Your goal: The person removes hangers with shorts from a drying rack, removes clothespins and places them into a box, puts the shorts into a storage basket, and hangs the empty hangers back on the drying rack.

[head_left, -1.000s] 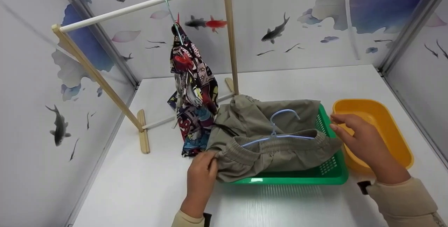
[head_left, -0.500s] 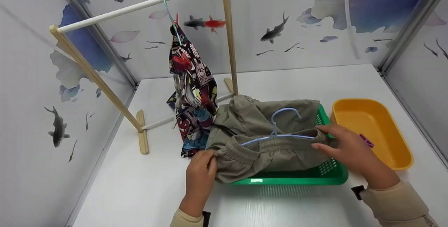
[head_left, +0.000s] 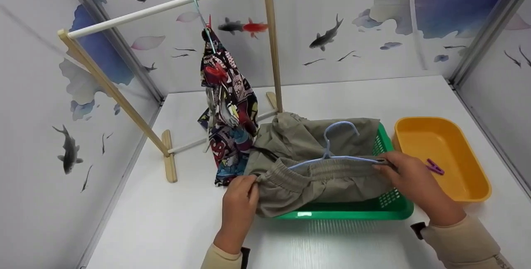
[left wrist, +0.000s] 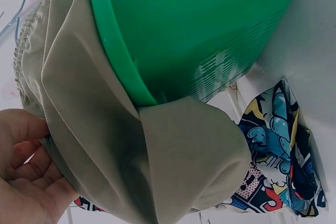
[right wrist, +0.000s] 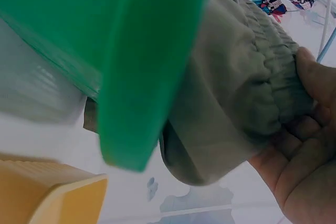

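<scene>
White desk (head_left: 145, 227) stretches before a green basket (head_left: 352, 215); a left hand (head_left: 240, 202) pinches one side of the pants (head_left: 348, 184) draped over it, a right hand (head_left: 415, 184) the waistband's other end (sleeve (head_left: 462, 240) lettering too small to read). Inside the waist, a hanger (head_left: 327, 151); beyond, a rack (head_left: 166, 7).

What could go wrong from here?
The blue hanger may slip out if the right hand releases the gray-green pants; the purple clothespin lies in the yellow tub.
Lifting could drag the green basket, since fabric drapes over its rim.
Pants might tug the patterned garment beside them.
</scene>
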Demonstrator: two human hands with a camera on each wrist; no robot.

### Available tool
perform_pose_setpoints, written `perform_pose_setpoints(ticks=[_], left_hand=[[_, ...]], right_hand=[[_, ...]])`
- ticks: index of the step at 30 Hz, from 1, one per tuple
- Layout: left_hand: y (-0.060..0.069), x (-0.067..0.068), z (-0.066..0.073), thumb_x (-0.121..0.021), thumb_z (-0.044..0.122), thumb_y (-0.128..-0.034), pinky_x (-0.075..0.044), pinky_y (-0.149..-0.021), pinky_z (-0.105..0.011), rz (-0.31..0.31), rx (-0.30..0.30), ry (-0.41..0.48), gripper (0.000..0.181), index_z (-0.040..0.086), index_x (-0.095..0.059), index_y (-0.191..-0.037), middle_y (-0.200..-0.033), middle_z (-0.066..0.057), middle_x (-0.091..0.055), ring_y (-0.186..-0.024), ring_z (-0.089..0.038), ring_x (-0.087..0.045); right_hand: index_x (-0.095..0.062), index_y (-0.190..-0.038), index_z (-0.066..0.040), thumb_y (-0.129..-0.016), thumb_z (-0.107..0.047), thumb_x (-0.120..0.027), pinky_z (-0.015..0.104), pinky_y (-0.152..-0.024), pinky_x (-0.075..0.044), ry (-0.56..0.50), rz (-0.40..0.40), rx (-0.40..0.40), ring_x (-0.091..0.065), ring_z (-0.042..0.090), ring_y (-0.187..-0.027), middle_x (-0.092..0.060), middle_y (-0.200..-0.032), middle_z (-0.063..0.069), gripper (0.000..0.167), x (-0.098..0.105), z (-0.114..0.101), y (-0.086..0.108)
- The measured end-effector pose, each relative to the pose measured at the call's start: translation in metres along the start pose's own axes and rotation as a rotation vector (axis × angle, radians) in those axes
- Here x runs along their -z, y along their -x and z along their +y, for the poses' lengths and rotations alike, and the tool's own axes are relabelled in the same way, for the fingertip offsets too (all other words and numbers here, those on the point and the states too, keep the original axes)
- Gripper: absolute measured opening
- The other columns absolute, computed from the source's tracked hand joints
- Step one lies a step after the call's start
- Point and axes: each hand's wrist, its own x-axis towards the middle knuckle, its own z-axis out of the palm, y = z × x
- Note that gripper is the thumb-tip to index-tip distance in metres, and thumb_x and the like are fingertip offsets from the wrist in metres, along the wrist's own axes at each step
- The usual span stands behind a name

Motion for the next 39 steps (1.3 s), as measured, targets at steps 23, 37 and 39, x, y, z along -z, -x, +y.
perform_pose_setpoints(ticks=[23,37,39], left_hand=[[-0.027,0.015,0.017,-0.07,-0.002,-0.0836,-0.057,-0.077,-0.032,-0.125,0.029,-0.006,0.014,0.0,-0.07,-0.097,-0.093,-0.009,-0.066,-0.089,-0.021,-0.064],[-0.065,0.019,0.042,-0.069,0.019,-0.0904,-0.054,-0.086,-0.034,-0.288,-0.059,0.084,0.029,-0.001,-0.066,-0.111,-0.105,-0.012,-0.065,-0.1,-0.022,-0.061],[-0.071,0.019,0.046,-0.068,0.023,-0.0911,-0.053,-0.089,-0.034,-0.314,-0.072,0.094,0.032,0.0,-0.065,-0.112,-0.106,-0.012,-0.065,-0.102,-0.022,-0.061]], right_hand=[[-0.063,-0.091,0.003,-0.08,0.008,-0.073,-0.004,-0.072,-0.032,0.06,0.542,0.23,-0.05,0.017,-0.07,-0.059,-0.078,0.009,0.015,-0.019,0.001,0.007],[-0.062,-0.09,0.004,-0.082,0.008,-0.07,-0.003,-0.073,-0.034,0.027,0.593,0.224,-0.045,0.01,-0.073,-0.058,-0.079,0.01,0.012,-0.006,-0.001,0.009],[-0.061,-0.09,0.004,-0.083,0.008,-0.07,-0.003,-0.072,-0.034,0.024,0.596,0.225,-0.045,0.01,-0.073,-0.059,-0.079,0.01,0.012,-0.005,-0.002,0.009]])
